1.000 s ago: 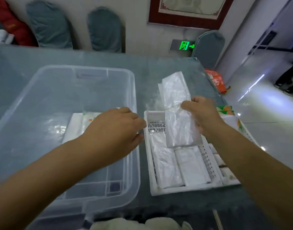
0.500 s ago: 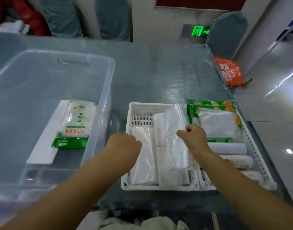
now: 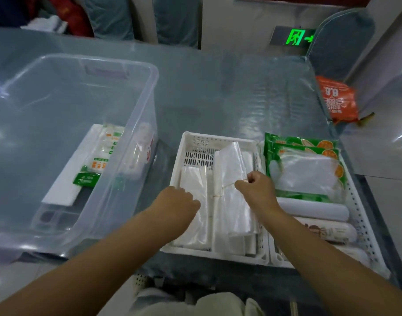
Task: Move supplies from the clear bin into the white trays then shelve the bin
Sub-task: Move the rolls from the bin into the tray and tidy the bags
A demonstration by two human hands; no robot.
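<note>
Over the left white tray (image 3: 218, 258), the right hand (image 3: 257, 190) pinched the thin band around a bundle of clear bags (image 3: 232, 190), fingers curled tight on it, the bundle lying down in the tray beside another flat packet (image 3: 193, 190). The left hand (image 3: 177, 206) rested at that packet's near end with knuckles bent; whether it gripped anything could not be told. Just beside, the right white tray (image 3: 359, 220) held green-edged packs (image 3: 305, 169) and pale rolls (image 3: 314, 210). Well to the left, the clear bin (image 3: 127, 65) still held a green-labelled pack (image 3: 99, 158) on a white sheet, so the transfer looked mostly done, with those items and the shelving left
</note>
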